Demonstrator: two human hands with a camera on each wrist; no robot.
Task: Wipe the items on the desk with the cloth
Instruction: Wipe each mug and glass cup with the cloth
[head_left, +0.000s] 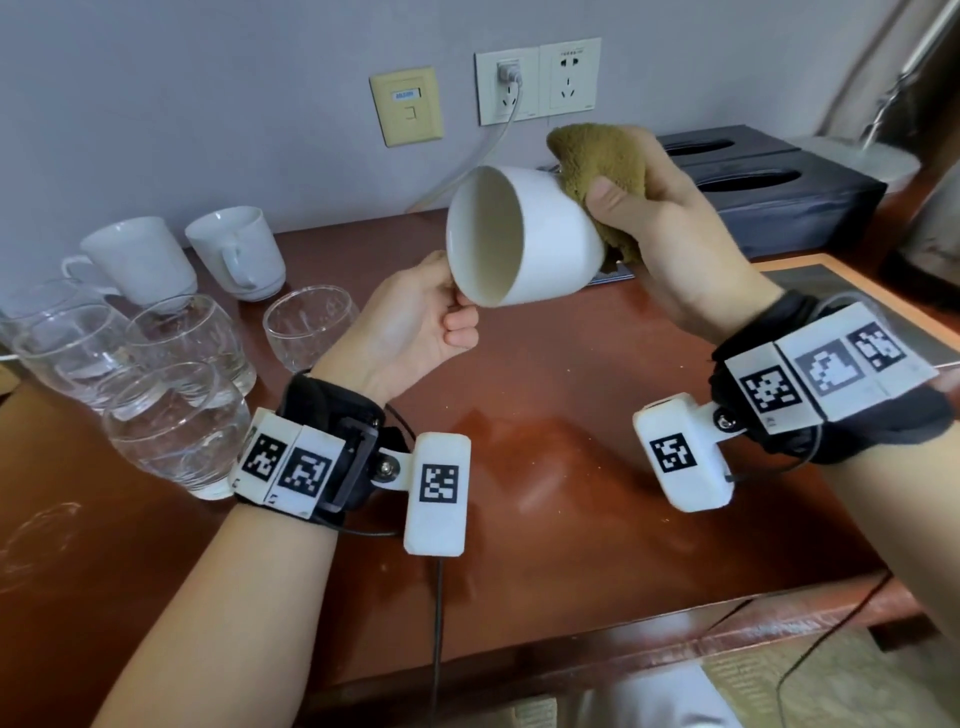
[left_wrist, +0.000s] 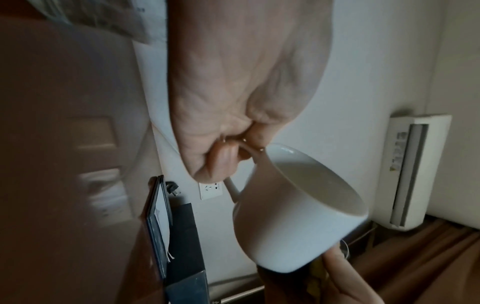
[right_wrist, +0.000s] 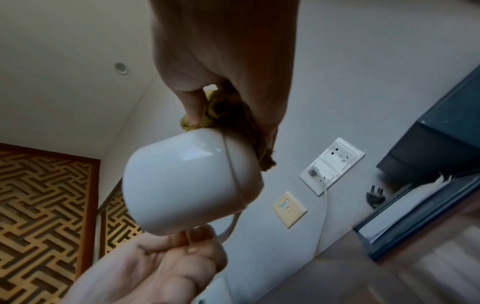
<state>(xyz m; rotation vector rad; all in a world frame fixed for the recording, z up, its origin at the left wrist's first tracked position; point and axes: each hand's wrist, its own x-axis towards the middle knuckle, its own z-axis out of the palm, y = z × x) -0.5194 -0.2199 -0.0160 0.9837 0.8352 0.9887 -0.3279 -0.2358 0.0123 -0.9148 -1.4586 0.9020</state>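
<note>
A white mug (head_left: 524, 236) hangs in the air above the desk, tipped on its side with its mouth toward me. My left hand (head_left: 415, 322) grips its handle (left_wrist: 237, 164) from below. My right hand (head_left: 660, 218) holds a bunched olive-brown cloth (head_left: 597, 161) and presses it against the mug's base. The right wrist view shows the mug (right_wrist: 187, 183) with the cloth (right_wrist: 233, 127) wedged between my fingers and its bottom. The mug's rim and inside (left_wrist: 311, 185) fill the left wrist view.
Two more white mugs (head_left: 140, 260) (head_left: 236, 249) and several clear glasses (head_left: 176, 426) stand at the desk's left. A dark tissue box (head_left: 769, 176) sits at the back right by a lamp base (head_left: 857, 156). A framed pad (head_left: 852, 291) lies at the right. Wall sockets (head_left: 537, 78) are behind.
</note>
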